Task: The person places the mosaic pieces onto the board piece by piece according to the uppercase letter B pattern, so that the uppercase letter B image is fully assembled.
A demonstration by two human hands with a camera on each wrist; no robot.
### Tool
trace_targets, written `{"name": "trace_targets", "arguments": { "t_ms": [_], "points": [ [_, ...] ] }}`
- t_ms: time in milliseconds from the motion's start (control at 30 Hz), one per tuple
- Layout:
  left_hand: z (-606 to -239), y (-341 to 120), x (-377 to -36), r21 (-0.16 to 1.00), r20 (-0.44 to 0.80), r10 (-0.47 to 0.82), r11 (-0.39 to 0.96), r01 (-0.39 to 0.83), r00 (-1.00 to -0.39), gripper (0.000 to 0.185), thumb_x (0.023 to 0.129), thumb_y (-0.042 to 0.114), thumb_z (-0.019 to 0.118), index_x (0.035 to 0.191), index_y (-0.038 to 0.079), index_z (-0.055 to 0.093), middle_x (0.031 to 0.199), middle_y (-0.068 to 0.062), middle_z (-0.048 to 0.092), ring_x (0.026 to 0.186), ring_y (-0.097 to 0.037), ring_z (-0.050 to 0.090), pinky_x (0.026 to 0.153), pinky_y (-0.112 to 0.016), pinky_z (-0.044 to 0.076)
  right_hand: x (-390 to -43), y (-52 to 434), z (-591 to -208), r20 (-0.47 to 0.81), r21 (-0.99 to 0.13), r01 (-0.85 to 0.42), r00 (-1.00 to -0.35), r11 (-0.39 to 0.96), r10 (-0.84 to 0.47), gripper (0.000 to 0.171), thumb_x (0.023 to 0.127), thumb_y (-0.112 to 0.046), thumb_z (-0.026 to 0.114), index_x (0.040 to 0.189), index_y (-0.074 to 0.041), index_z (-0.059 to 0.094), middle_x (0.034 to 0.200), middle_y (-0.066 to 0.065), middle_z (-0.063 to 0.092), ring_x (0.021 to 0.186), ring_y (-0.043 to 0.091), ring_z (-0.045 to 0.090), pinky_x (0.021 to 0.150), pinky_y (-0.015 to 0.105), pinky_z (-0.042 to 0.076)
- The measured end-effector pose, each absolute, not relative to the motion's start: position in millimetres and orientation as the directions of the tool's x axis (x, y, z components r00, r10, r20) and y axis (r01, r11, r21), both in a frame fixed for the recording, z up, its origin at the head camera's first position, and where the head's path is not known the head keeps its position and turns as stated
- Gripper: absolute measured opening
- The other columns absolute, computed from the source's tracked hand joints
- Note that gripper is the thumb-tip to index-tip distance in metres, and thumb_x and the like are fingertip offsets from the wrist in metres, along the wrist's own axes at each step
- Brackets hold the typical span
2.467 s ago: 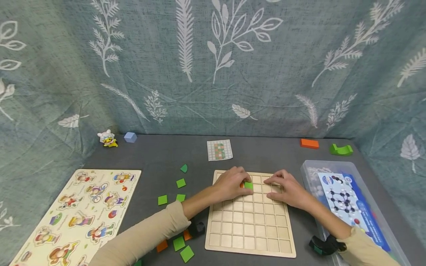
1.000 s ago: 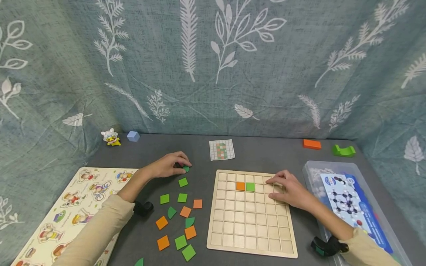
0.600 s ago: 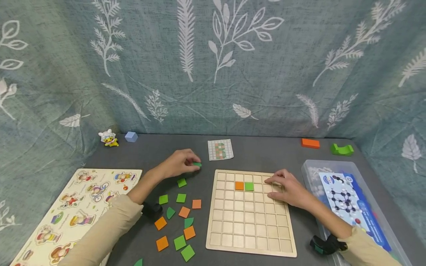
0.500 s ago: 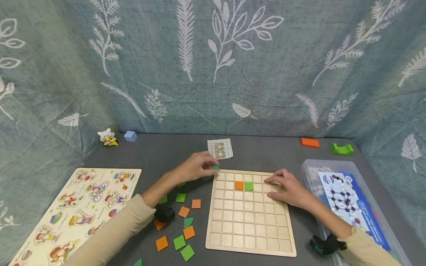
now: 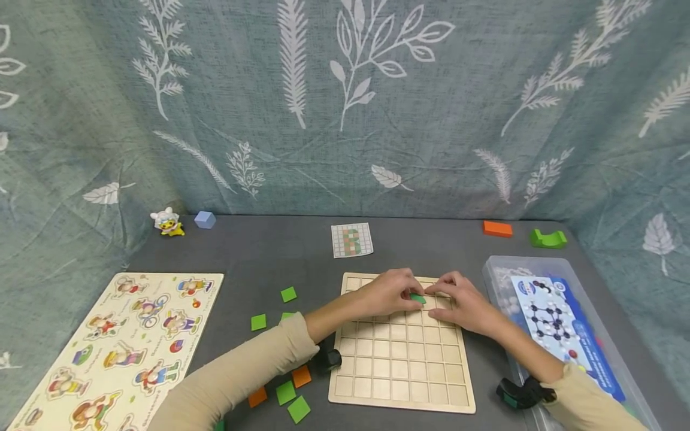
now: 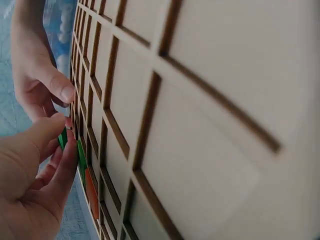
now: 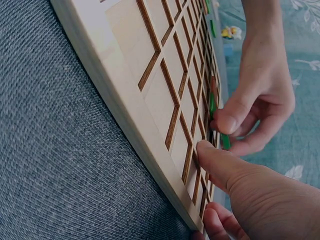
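My left hand is over the upper part of a wooden grid board, pinching a dark green quarter-round tile between thumb and fingers. In the left wrist view, a light green tile and an orange tile lie in neighbouring cells beside it; from the head they are hidden by that hand. My right hand rests at the board's right side, thumb and index finger apart. Seen from the right wrist, its thumb touches the grid close to the pinched tile.
Loose green tiles and orange tiles lie left of the board, some under the left forearm. A pattern card sits behind the board. A picture puzzle is far left; a clear plastic box stands right. Small toys line the back.
The left hand let go of the light green tile on the board, picked up the dark green quarter-round from the table and carried it right, over the board. The right hand has stayed put.
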State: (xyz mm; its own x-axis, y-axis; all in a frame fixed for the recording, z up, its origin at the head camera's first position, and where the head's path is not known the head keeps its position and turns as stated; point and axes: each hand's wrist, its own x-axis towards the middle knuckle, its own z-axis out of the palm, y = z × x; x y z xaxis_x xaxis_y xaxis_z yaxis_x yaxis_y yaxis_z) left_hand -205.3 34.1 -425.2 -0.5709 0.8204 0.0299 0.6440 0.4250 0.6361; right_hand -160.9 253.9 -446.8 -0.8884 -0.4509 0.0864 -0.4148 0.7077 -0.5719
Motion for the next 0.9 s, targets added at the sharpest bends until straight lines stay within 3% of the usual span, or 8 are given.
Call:
{"name": "trace_targets", "arguments": {
  "t_ms": [267,533,733,900],
  "points": [
    [-427.2,31.3,-199.2,0.535,0.039,0.821,0.464,0.706,-0.569,0.021,0.091,0.021,0.069,0.107,0.009,0.073,0.101,-0.003,0.063,0.082,-0.005,0.057,0.072,-0.009,0.044,-159.8,253.1,-446.4,0.084,-0.570,-0.411,-0.890,0.711,-0.448,0.036,0.082,-0.018,0.078,0.116,-0.011,0.069,0.114,0.014,0.052,0.102,0.026,0.049,0.082,0.040,0.042],
    [-426.3,29.4,-198.2,0.479,0.056,0.808,0.493,0.726,-0.586,0.023,0.087,0.022,0.072,0.105,0.009,0.076,0.102,-0.002,0.066,0.093,-0.013,0.060,0.079,-0.016,0.046,-160.2,252.7,-446.4,0.081,-0.576,-0.407,-0.891,0.709,-0.446,0.037,0.082,-0.019,0.077,0.117,-0.010,0.069,0.114,0.014,0.052,0.101,0.026,0.049,0.082,0.040,0.042],
    [-424.8,30.6,-194.4,0.345,0.083,0.838,0.484,0.804,-0.539,0.015,0.089,0.021,0.070,0.099,0.013,0.078,0.097,-0.001,0.066,0.088,-0.011,0.060,0.075,-0.014,0.046,-160.3,252.0,-445.4,0.101,-0.572,-0.423,-0.886,0.703,-0.452,0.036,0.082,-0.018,0.077,0.116,-0.009,0.069,0.114,0.015,0.052,0.101,0.027,0.050,0.081,0.041,0.043],
    [-418.0,15.5,-179.9,0.321,0.073,0.838,0.494,0.808,-0.541,0.023,0.094,0.026,0.065,0.111,0.013,0.073,0.115,-0.003,0.064,0.105,-0.016,0.058,0.091,-0.024,0.048,-160.0,250.9,-444.7,0.085,-0.574,-0.414,-0.888,0.707,-0.451,0.036,0.082,-0.019,0.077,0.116,-0.010,0.069,0.114,0.015,0.052,0.101,0.026,0.050,0.081,0.040,0.043]
  ]
}}
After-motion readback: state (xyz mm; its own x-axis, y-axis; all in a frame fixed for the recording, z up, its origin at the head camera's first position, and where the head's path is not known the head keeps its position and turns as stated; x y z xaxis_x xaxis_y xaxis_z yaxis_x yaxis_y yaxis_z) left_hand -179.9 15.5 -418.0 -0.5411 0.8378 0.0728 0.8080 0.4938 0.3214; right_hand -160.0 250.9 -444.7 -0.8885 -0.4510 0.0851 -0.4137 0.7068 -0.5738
